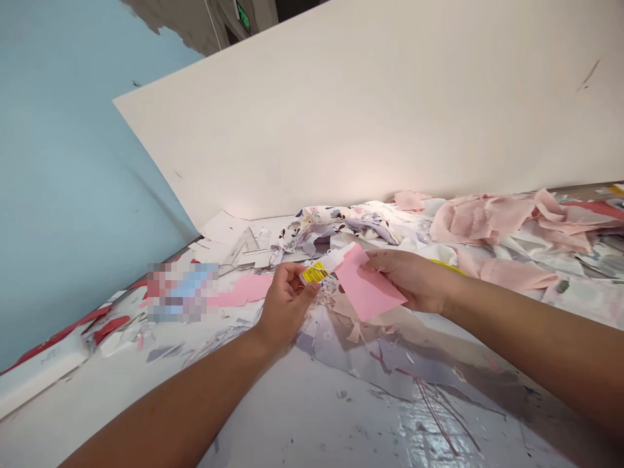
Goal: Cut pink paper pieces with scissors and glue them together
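My left hand is closed around a small white plastic bottle with a yellow label, its narrower end tilted up to the right. Between the thumb and fingers of my right hand is a flat pink piece, which looks like paper or thin card. The bottle's tip meets or overlaps the upper left edge of the pink piece; I cannot tell if they touch. Both hands are above a table strewn with scraps. Just behind them lies a bunched floral cloth.
Pale pink cloth scraps are heaped at the right. Another pink sheet lies left of my hands, near a blurred patch. A white panel rises behind the table. Loose threads trail across the front, and a white bar-shaped object lies far left.
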